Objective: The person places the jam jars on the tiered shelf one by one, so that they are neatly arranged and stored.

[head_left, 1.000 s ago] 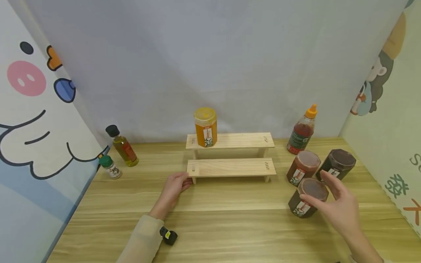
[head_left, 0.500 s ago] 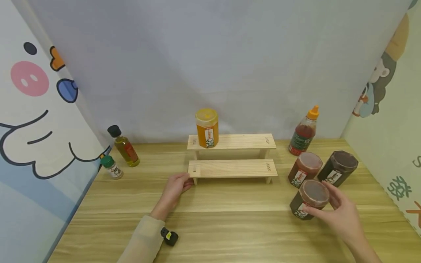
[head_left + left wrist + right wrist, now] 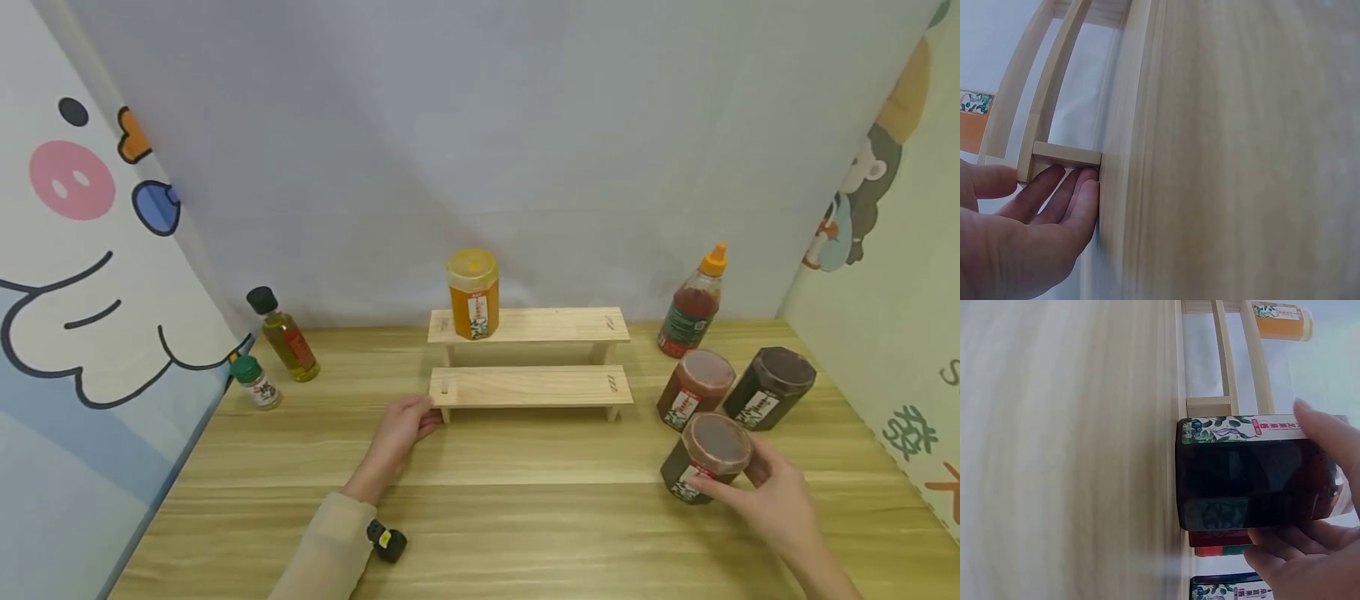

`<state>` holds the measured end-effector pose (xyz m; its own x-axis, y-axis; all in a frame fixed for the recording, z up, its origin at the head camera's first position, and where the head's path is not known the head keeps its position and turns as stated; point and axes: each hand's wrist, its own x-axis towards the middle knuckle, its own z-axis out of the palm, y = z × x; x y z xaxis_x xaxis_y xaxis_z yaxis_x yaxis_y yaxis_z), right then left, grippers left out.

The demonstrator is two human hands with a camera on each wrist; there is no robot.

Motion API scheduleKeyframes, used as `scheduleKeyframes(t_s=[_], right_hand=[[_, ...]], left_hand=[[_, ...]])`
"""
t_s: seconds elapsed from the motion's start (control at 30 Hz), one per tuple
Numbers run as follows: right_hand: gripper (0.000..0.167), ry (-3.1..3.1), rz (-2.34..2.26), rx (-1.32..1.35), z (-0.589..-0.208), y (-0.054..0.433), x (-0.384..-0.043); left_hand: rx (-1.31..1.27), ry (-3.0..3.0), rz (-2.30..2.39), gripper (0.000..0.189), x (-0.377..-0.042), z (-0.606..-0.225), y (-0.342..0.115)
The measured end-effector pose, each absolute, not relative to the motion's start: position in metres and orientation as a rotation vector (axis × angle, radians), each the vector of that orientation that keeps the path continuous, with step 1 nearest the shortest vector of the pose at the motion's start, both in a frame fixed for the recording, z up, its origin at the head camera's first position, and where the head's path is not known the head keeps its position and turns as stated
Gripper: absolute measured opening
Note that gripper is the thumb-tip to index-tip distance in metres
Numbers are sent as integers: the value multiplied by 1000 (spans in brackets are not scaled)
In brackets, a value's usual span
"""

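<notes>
My right hand [image 3: 780, 504] grips a dark jam jar [image 3: 705, 458], the nearest of three jars on the right. In the right wrist view, the thumb lies along the label side of this upright jar [image 3: 1241, 478] and the fingers are on the opposite side. My left hand [image 3: 400, 423] holds the left end of a two-tier wooden stand [image 3: 528, 387]. Up close in the left wrist view, its thumb is at the lower board's edge and its curled fingers touch the short leg [image 3: 1066, 155]. An orange jar [image 3: 474, 304] stands on the upper tier.
Behind the gripped jar stand a reddish jar [image 3: 693, 392] and another dark jar [image 3: 771, 387]. A red sauce bottle [image 3: 690, 308] with an orange cap is farther back. At left are an oil bottle [image 3: 288, 342] and a green-capped shaker [image 3: 255, 383]. A pale curtain [image 3: 480, 150] closes the back.
My right hand has closed in on the nearest dark jar; its thumb and fingers now hold the sides. My left hand keeps its hold on the stand.
</notes>
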<state>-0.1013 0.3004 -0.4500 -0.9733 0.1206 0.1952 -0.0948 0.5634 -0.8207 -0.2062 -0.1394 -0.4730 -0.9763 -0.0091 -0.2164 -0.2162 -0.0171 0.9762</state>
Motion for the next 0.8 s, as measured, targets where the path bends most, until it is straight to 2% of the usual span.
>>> scheduleKeyframes(t_s=[0.6,0.8], right_hand=[[75,-2556,1514,-73,-452,301,-103],[79,-2593,1505,-126,-449,300,-105]], left_hand=[[-250,2129,2102,36,-208,-475,-141],[-250,2128,2118,35,-208,-477,-141]])
